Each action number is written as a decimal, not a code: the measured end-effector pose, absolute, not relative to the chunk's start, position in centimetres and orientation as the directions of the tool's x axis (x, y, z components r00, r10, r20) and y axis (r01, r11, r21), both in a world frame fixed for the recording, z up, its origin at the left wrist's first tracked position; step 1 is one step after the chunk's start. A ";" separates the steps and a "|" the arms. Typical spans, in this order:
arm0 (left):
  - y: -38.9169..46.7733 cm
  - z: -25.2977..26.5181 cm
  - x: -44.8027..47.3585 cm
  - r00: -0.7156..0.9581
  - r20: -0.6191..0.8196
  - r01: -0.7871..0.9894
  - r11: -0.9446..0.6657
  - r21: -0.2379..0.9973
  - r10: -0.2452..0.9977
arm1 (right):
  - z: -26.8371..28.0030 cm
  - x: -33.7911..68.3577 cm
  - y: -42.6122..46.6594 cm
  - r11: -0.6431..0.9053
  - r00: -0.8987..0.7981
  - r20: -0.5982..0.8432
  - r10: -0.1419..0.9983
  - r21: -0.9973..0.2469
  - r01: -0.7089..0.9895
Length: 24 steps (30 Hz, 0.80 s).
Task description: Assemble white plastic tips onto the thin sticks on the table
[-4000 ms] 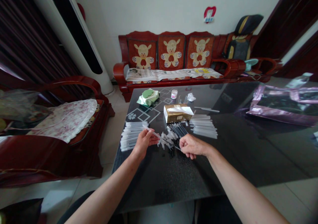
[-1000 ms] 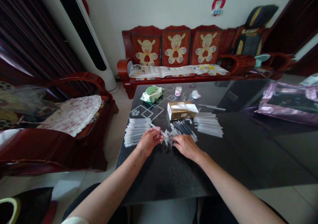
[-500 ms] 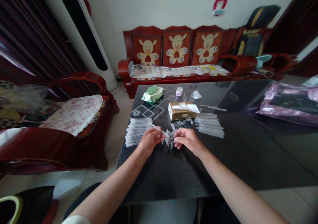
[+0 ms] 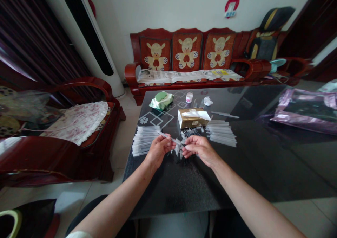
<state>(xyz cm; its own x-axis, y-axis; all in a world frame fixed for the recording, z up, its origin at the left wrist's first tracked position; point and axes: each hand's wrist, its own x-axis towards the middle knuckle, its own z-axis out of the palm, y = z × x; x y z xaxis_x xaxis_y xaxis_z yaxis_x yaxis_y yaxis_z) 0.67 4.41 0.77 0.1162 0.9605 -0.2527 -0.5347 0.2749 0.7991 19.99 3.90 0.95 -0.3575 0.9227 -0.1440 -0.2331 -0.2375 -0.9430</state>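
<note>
My left hand (image 4: 161, 149) is closed around a translucent white pen barrel (image 4: 164, 135), which slants toward my other hand. Thumb and fingers of my right hand (image 4: 199, 149) are pinched together close to the barrel's near end; what they hold is too small to make out. Between and below the hands lies a heap of small whitish pen parts (image 4: 177, 152), partly hidden by the fingers. Just beyond my right hand are thin dark pen refills (image 4: 193, 132). A stack of pen barrels (image 4: 143, 139) lies left of my left hand, and another group of barrels (image 4: 222, 134) lies to the right.
Behind the parts stands a gold tissue box (image 4: 193, 120) on the black table (image 4: 250, 160). Farther back are a green wipes pack (image 4: 161, 101), a small white jar (image 4: 189, 97) and a crumpled tissue (image 4: 207, 101). A single slim stick (image 4: 225, 115) lies right; a purple shiny bag (image 4: 305, 111) sits at far right.
My left hand has shifted slightly right with the barrel, bringing it nearer my right hand. The right-hand fingers have drawn closer together. The piles look unchanged.
</note>
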 end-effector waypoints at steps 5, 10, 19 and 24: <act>4.3 0.8 0.8 0.121 -0.234 -0.526 0.263 0.809 0.965 | 0.9 20.0 3.9 -0.232 -0.349 -0.142 0.926 -0.945 -0.231; 4.2 0.5 0.8 0.128 -0.209 -0.512 0.245 0.824 0.970 | 1.1 19.9 3.9 -0.207 -0.331 -0.129 0.935 -0.955 -0.213; 4.3 0.6 0.9 0.119 -0.240 -0.517 0.267 0.813 0.963 | 1.4 19.8 4.0 -0.233 -0.290 -0.163 0.943 -0.946 -0.226; 4.5 0.4 0.8 0.118 -0.262 -0.532 0.283 0.798 0.958 | 1.4 20.1 4.1 -0.212 -0.271 -0.148 0.951 -0.952 -0.222</act>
<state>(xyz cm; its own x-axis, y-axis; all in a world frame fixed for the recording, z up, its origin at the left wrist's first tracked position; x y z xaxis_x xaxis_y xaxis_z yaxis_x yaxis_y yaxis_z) 0.77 4.48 0.37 0.1176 0.9580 -0.2616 -0.5321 0.2832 0.7979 20.06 4.06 1.40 -0.2708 0.9511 -0.1483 -0.2218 -0.2116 -0.9519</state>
